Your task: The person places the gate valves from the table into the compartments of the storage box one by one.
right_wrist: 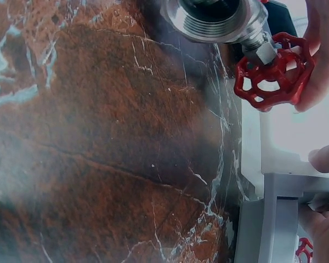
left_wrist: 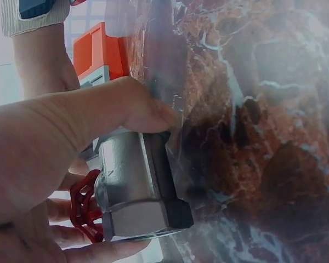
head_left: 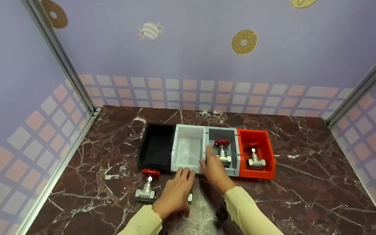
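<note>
My left hand [head_left: 176, 191] grips a metal gate valve [left_wrist: 134, 183] with a red handwheel [right_wrist: 277, 71], in front of the white bin [head_left: 189, 148]. Its thumb lies along the valve body and its fingers reach round the far side, past the handwheel. My right hand [head_left: 216, 169] straddles the wall between the white and grey bins, thumb on the white side and fingers in the grey bin [head_left: 232, 171]. A second valve [head_left: 222, 151] lies in the grey bin, partly covered by those fingers. Another valve [head_left: 146, 189] lies on the marble surface left of my left hand.
At the left end of the bin row is a black bin [head_left: 157, 147]. The red bin [head_left: 271, 156] at the right end holds a valve [head_left: 256, 160]. Patterned walls [head_left: 188, 55] enclose the marble-look tabletop [head_left: 305, 182] at the back and both sides.
</note>
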Tool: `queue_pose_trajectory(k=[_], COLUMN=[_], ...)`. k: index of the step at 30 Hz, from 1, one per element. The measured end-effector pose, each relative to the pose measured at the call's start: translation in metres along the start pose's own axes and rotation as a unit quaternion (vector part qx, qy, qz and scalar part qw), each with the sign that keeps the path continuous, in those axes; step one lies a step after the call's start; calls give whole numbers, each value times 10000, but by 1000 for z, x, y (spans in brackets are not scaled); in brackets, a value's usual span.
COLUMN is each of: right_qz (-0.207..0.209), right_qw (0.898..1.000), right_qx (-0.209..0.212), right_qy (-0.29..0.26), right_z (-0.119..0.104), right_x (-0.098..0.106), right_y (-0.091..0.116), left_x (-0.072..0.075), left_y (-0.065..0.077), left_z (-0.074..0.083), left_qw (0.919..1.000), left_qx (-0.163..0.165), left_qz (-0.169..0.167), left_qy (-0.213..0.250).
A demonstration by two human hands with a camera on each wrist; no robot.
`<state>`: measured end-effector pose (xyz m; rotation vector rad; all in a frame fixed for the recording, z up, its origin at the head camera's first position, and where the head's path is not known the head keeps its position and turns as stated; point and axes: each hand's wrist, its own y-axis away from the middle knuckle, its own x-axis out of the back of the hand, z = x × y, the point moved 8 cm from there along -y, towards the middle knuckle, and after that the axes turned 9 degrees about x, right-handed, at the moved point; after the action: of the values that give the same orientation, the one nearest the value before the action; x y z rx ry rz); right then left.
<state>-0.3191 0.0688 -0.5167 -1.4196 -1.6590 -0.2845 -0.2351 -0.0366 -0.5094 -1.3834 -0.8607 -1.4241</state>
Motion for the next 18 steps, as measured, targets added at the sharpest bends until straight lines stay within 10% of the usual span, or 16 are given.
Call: queue_pose_trajectory(k=[18], right_qz=[-99], right_qw=[9997], right_qx=[-149], right_qy=[-146], right_z=[2], right_x=[-1], right_y=[-1], left_x=[13], left_y=[-6], left_z=[4], left_qw=[9994], left_qx=[-67], left_qz=[246], left_qy=[-253])
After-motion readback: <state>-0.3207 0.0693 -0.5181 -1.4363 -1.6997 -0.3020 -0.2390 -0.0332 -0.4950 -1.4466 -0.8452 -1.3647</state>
